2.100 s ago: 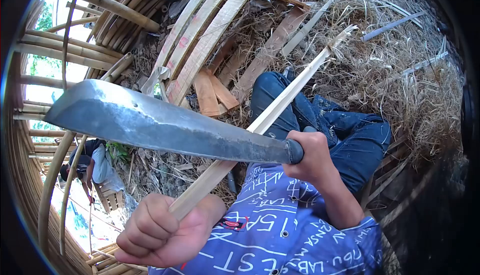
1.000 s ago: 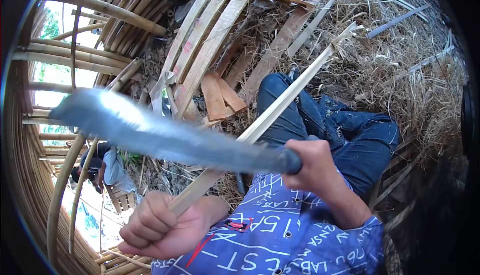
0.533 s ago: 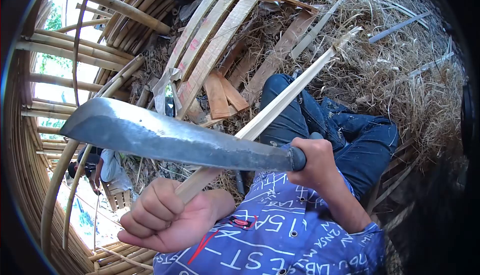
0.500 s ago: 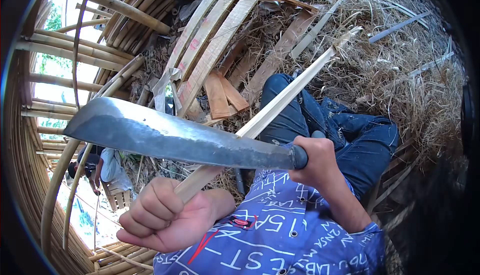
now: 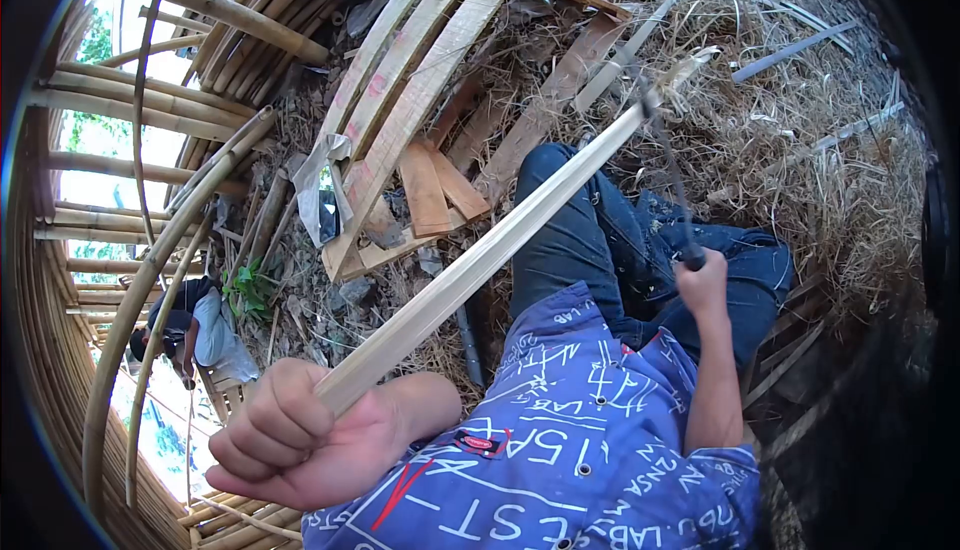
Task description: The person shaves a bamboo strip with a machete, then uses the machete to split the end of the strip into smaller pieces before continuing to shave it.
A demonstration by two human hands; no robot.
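A long pale bamboo strip runs diagonally from the lower left up to a frayed end at the upper right. My left hand is closed in a fist around its lower end. Over by my bent knee, my right hand grips the dark handle of a machete. The blade, thin and blurred, is seen nearly edge-on and points up, its upper part overlapping the strip near the frayed end. Whether the two touch, I cannot tell.
Wooden slats joined as a pallet piece lie ahead with loose boards. Dry straw and shavings cover the ground at right. Bamboo poles frame the left, where another person bends down.
The machete has swung from across the strip near my left hand to its far end, blade turned edge-on. My right hand has moved forward; my left hand has shifted slightly left with the strip.
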